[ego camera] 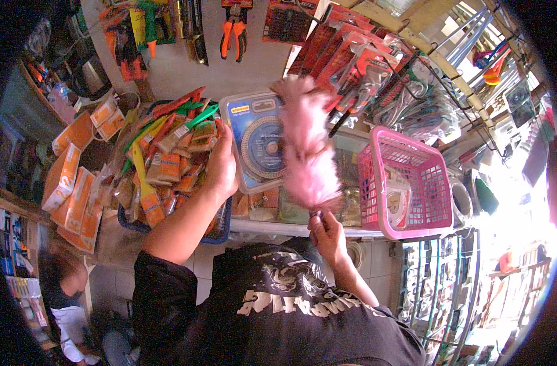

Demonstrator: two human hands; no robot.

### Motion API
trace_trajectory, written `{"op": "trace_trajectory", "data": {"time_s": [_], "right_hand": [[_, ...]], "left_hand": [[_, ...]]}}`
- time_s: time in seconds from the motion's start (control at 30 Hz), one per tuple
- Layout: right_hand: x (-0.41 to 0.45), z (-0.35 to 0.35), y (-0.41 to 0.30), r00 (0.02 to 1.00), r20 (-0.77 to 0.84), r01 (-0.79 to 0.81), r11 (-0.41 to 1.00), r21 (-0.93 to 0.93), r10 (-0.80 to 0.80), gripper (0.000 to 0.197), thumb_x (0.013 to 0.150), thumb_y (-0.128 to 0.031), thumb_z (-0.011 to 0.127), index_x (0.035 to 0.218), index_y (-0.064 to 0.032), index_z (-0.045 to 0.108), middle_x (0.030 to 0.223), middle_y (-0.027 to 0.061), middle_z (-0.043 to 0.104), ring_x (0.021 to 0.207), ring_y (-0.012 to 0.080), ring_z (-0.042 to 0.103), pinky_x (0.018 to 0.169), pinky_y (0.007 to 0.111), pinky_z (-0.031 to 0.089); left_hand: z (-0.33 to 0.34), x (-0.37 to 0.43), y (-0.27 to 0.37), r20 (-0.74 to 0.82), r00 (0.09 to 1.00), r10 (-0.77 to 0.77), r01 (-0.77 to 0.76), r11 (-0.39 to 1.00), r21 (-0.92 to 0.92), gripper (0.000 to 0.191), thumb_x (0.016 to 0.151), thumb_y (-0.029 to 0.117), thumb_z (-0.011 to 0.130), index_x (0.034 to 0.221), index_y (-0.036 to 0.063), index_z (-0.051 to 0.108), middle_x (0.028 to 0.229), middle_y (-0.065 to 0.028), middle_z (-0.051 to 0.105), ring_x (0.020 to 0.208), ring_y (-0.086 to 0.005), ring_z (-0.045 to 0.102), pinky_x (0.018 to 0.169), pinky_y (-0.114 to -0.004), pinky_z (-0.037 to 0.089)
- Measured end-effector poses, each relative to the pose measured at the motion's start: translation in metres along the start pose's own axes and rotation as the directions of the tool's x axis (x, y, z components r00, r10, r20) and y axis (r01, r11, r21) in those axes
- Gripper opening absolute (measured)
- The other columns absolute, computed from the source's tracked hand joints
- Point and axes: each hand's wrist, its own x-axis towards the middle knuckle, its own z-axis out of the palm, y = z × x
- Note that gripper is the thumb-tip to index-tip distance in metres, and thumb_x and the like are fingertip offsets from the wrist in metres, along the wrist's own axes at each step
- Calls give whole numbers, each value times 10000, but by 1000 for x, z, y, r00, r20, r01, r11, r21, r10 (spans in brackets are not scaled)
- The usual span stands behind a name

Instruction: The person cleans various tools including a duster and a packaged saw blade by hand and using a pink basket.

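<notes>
My left hand (222, 164) grips the left edge of a clear plastic blister pack (255, 137) with a round saw blade inside on a blue card. Held upright by its handle in my right hand (326, 231) is a fluffy pink duster (311, 169), blurred, which covers the right part of the pack. Just left of my left hand sits a dark blue basket (134, 218) heaped with packaged paintbrushes (168, 164) that have yellow, green and red handles. A pink plastic basket (382, 196) stands right of the duster, holding a few packaged discs (398, 201).
Orange and white boxes (72, 201) are piled at far left. Carded pliers (234, 34) and red tool packs (351, 59) hang above a glass-topped counter (301, 225). Another person (70, 297) is at lower left. Stocked shelves (436, 283) stand at right.
</notes>
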Motion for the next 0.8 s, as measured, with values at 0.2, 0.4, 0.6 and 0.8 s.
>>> {"op": "trace_trajectory", "data": {"time_s": [0.2, 0.4, 0.6, 0.8], "right_hand": [[0, -4, -3, 990, 62, 129, 988, -87, -124, 281, 867, -194, 546, 1081, -14, 552, 896, 179, 611, 803, 274, 599, 730, 357, 471], [0, -4, -6, 895, 52, 443, 870, -217, -443, 272, 892, -219, 534, 1083, -27, 558, 805, 160, 597, 698, 206, 565, 681, 325, 464], [-3, -2, -3, 925, 140, 375, 910, -175, -354, 303, 877, -191, 542, 1125, -18, 547, 868, 186, 613, 743, 219, 583, 716, 325, 467], [3, 0, 3, 999, 53, 18, 982, -187, -8, 267, 859, -146, 547, 1064, 25, 562, 872, 118, 620, 777, 162, 582, 707, 300, 469]], "left_hand": [[-6, 3, 0, 29, 1000, -11, 11, 1000, -20, 648, 913, 563, 306, 1297, 46, 373, 1225, -94, 510, 1099, -199, 518, 936, -374, 426], [-3, 1, -2, 53, 998, 33, -32, 999, -16, 551, 923, 452, 383, 1275, 29, 405, 1210, -102, 519, 1061, -202, 543, 941, -361, 428], [-15, 6, -7, 173, 961, 216, -272, 856, 440, 597, 926, 503, 370, 1273, 18, 410, 1219, -106, 512, 1089, -197, 525, 963, -361, 404], [-12, 3, -7, 1, 1000, 21, -21, 1000, 8, 590, 925, 514, 352, 1294, 55, 396, 1257, -99, 491, 1136, -209, 482, 974, -374, 378]]}}
